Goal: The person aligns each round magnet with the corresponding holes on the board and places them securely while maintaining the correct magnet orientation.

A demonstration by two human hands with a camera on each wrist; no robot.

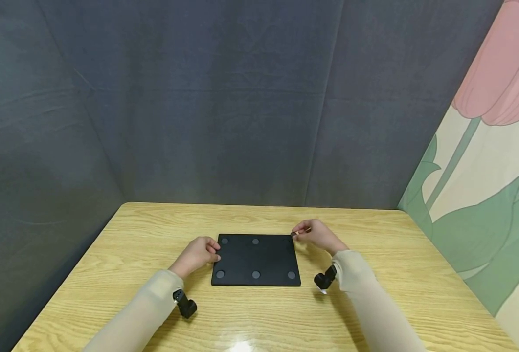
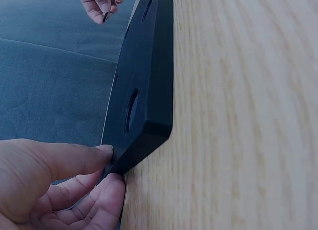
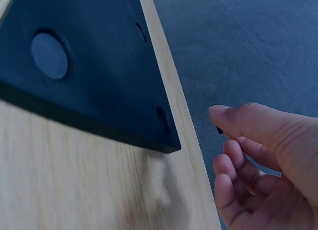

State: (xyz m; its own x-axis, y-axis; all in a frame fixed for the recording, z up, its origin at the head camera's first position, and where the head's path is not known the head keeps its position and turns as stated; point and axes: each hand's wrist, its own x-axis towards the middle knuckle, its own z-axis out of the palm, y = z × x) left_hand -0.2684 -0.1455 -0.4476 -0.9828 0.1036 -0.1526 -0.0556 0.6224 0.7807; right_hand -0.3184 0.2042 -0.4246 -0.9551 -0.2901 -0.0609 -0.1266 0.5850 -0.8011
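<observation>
A flat black rectangular board [image 1: 259, 259] lies on the table, with round grey discs [image 1: 256, 275] set in its face along the near and far sides. My left hand [image 1: 199, 254] pinches the board's left edge; in the left wrist view the thumb [image 2: 84, 158] is on its face and a fingertip is against its side. Just off the far right corner, my right hand [image 1: 318, 235] pinches a small thin black disc [image 3: 219, 129] between thumb and fingers, mostly covered by them. Near that corner, the round recess [image 3: 163, 119] looks dark.
The board rests on a light wood-grain table [image 1: 153, 225]. Behind the table hangs a dark grey curtain [image 1: 224, 107], and at the right stands a wall panel [image 1: 497, 195] painted with tulips. Small black cameras [image 1: 185, 304] are strapped to both wrists.
</observation>
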